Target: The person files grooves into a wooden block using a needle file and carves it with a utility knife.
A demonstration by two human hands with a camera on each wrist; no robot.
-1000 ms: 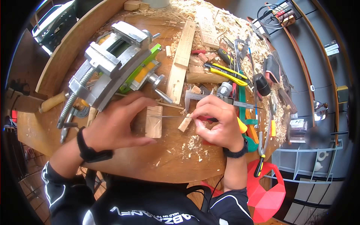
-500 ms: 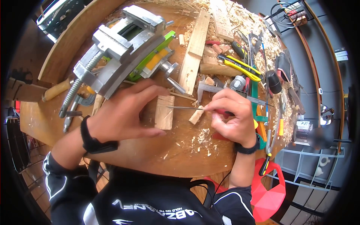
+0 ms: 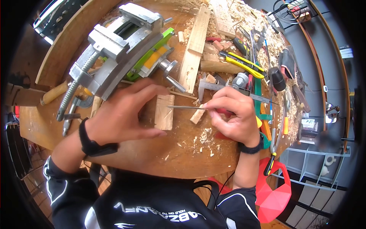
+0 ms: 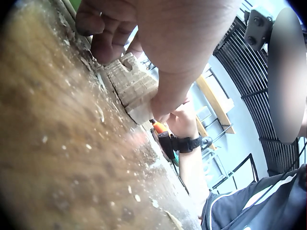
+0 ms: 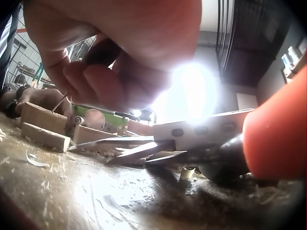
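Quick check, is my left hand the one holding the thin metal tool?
No, the head view shows your right hand holding the thin metal tool, its tip at the wooden block.

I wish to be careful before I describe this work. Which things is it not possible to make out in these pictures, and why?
Handle end of the thin tool: head view, mostly covered by the right hand.
Tool tip at the wood block: left wrist view, seemingly behind the left hand.
Rest of the orange handle: right wrist view, cut off by the right edge.
Markings on the caliper: head view, too small.
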